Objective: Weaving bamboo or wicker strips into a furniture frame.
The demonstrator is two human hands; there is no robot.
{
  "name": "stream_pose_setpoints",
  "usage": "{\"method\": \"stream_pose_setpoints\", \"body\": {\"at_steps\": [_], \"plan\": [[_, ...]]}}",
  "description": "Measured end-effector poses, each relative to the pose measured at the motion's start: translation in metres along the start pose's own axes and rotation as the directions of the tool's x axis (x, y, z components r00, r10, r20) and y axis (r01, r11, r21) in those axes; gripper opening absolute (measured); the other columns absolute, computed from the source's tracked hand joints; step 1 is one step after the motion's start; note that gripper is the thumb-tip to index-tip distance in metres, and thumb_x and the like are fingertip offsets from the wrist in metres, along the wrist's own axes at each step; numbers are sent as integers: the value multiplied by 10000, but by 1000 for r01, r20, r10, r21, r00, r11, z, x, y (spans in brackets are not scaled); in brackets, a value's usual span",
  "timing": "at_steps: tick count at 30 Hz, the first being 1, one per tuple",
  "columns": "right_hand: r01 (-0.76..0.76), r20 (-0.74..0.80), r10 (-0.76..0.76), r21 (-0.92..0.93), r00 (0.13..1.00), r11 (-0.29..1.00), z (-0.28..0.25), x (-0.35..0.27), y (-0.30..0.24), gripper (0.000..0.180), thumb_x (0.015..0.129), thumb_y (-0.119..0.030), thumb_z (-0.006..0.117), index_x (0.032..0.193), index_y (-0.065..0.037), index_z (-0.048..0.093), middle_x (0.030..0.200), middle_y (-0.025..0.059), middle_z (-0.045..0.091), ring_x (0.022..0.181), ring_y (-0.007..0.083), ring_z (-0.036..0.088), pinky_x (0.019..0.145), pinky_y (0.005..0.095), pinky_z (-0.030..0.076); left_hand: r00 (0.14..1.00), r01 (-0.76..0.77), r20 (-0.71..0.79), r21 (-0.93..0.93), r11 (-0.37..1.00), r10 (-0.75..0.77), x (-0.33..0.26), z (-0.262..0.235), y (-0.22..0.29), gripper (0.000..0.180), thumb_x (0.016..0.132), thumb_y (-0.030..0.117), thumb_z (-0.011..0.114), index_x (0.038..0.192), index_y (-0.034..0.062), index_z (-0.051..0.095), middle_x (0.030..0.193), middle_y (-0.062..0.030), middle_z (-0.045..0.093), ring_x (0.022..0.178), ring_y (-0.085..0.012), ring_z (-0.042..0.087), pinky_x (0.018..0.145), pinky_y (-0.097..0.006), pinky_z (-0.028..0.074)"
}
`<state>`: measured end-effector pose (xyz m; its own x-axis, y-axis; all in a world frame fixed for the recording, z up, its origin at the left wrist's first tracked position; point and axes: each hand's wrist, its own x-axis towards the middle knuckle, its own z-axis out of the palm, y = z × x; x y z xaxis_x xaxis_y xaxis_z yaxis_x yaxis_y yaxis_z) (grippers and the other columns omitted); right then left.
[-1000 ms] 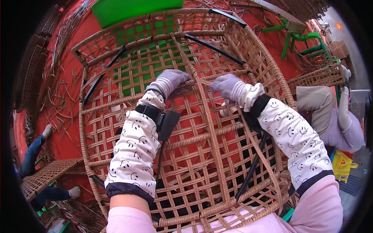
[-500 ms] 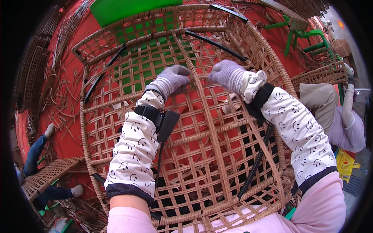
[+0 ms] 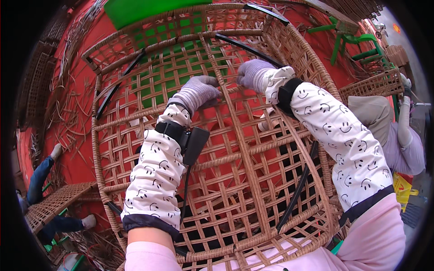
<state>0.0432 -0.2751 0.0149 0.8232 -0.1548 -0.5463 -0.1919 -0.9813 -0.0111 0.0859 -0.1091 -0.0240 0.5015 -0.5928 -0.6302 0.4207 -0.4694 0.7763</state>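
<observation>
A large brown woven rattan frame [image 3: 217, 169] with an open lattice lies before me, with black bars along parts of its sides. Down its middle runs a central rib [image 3: 246, 156], its far part tightly wrapped. My left hand [image 3: 197, 92], in a pale striped glove, curls its thumb and fingers against the rib's left side. Just right of the rib, my right hand [image 3: 255, 74] is closed in a fist, fingertips hidden. A long rattan strip [image 3: 312, 167] slants over the lattice up to my right wrist and looks held in that hand; its upper end is hidden.
A green panel [image 3: 135, 11] stands beyond the frame. Loose rattan scraps [image 3: 74, 124] litter the red floor at left. At right are a green stool [image 3: 366, 47], a yellow bag [image 3: 402, 192] and a seated person [image 3: 402, 144]; another person's legs [image 3: 43, 174] show at left.
My right hand has moved slightly away from me and leftward, nearer the central rib. The left hand stays almost where it was.
</observation>
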Motion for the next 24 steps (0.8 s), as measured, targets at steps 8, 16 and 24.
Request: {"method": "stream_pose_setpoints", "body": {"at_steps": [8, 16, 24], "plan": [[83, 42, -80, -86, 996, 993, 8, 12, -7, 260, 742, -221, 509, 935, -72, 600, 920, 117, 592, 852, 287, 571, 712, 372, 455, 1000, -27, -12, 73, 997, 28, 6, -2, -4, 429, 692, 50, 554, 1114, 55, 478, 800, -46, 573, 596, -117, 549, 511, -213, 466], [88, 50, -82, -131, 995, 988, 16, 20, -2, 237, 757, -207, 511, 918, -55, 597, 890, 125, 589, 804, 269, 589, 667, 356, 464, 1000, -8, 15, 58, 998, 8, 9, 0, -3, 366, 699, 42, 551, 1061, 48, 504, 813, -49, 580, 623, -124, 566, 536, -228, 487], [74, 15, -73, -111, 997, 991, 6, 7, -2, 269, 739, -247, 524, 929, -73, 598, 904, 122, 593, 818, 273, 580, 693, 343, 462, 998, 29, -59, -48, 998, -32, 9, 8, 1, 227, 748, 178, 565, 937, 53, 547, 745, -25, 575, 588, -122, 562, 514, -249, 491]]}}
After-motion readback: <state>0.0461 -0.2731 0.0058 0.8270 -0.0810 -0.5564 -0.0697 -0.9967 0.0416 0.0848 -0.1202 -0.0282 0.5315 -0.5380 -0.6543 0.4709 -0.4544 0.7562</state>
